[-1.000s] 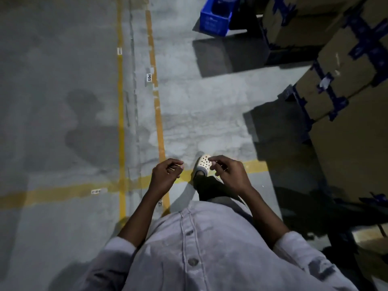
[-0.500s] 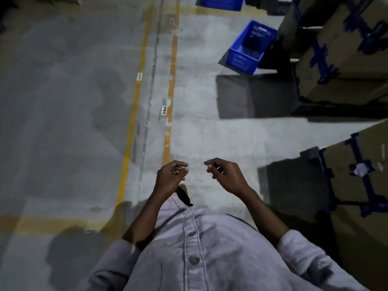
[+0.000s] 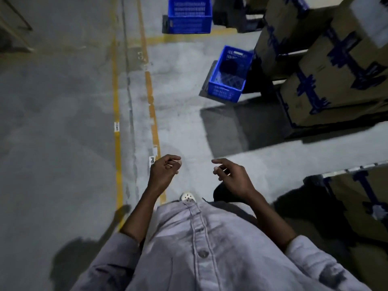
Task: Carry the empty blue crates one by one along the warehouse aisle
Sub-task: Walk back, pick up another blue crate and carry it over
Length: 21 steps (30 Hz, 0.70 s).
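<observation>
Two empty blue crates stand on the concrete floor ahead. The nearer blue crate (image 3: 228, 75) sits tilted beside the stacked cartons on the right. The farther blue crate (image 3: 189, 16) stands at the top of the view, past a yellow cross line. My left hand (image 3: 162, 173) and my right hand (image 3: 233, 177) hang in front of my waist, fingers loosely curled, holding nothing. Both are well short of either crate.
Stacked cardboard cartons with blue tape (image 3: 327, 66) line the right side, with another carton (image 3: 361, 198) close at the right. Two yellow floor lines (image 3: 152, 114) run up the aisle on the left. Open grey floor lies to the left.
The view has advanced along the aisle: the nearer crate sits lower and closer, and the farther crate has come fully into view. My hands have drifted slightly apart, still holding nothing.
</observation>
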Available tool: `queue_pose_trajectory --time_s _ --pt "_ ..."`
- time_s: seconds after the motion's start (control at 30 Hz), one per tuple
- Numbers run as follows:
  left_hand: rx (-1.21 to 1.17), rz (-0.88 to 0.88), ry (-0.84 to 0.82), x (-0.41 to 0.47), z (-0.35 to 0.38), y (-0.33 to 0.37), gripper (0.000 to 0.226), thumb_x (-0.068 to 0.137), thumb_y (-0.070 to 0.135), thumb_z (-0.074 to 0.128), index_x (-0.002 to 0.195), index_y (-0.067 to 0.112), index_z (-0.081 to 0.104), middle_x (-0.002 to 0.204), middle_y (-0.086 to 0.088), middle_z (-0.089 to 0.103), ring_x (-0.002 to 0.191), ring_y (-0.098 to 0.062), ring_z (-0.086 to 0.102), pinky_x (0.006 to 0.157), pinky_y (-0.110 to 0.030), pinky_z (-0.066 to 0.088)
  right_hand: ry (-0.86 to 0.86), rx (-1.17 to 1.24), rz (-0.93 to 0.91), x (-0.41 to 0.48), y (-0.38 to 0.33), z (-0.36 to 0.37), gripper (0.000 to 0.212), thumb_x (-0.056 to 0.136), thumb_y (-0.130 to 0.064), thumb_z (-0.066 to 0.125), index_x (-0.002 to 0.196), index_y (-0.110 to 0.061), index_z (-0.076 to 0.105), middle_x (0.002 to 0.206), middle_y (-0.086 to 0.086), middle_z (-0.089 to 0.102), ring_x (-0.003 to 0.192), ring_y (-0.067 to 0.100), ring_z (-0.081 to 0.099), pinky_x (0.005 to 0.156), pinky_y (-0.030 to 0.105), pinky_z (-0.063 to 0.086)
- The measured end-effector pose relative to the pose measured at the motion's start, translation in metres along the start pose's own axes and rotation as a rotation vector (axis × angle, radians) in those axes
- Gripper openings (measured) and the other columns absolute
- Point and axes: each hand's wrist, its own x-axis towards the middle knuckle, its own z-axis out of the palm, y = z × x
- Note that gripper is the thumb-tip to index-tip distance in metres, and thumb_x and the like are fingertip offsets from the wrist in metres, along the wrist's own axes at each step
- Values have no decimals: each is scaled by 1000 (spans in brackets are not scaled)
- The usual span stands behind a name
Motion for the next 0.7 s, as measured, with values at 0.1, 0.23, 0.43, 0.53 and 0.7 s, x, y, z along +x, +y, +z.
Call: queue_pose_trajectory --time_s 0.1,0.23,0.43,0.53,0.7 --pt "16 6 -37 69 -2 31 10 104 9 81 113 12 84 98 -20 81 77 -19 75 66 -18 54 17 -4 25 71 -11 -15 25 105 -38 68 129 -44 71 98 -13 78 80 7 74 86 38 60" --pt "10 -50 -38 163 15 46 11 104 8 80 112 13 84 99 -21 81 72 -16 75 63 -22 54 11 -42 16 184 -10 -29 27 105 -39 69 131 -43 70 102 -17 78 85 1 74 86 33 60" --pt "36 -77 -82 313 30 105 9 102 12 83 107 19 85 97 -17 83 73 -19 75 66 -31 54 -118 -105 -24 362 -41 -91 29 106 -31 71 134 -31 72 105 -7 76 89 10 74 82 26 53" --pt "9 -40 -34 397 27 155 9 102 9 83 111 13 84 98 -21 81 73 -19 75 64 -23 55 -51 -171 -55 454 -60 -132 30 107 -38 66 135 -31 73 109 -6 78 90 7 73 83 26 54" --pt "-20 -42 -3 496 33 212 12 103 8 80 113 11 84 98 -19 82 73 -17 75 61 -22 52 2 -141 -36 548 -94 -162 28 106 -31 68 133 -28 74 99 -8 75 77 -9 67 76 7 45"
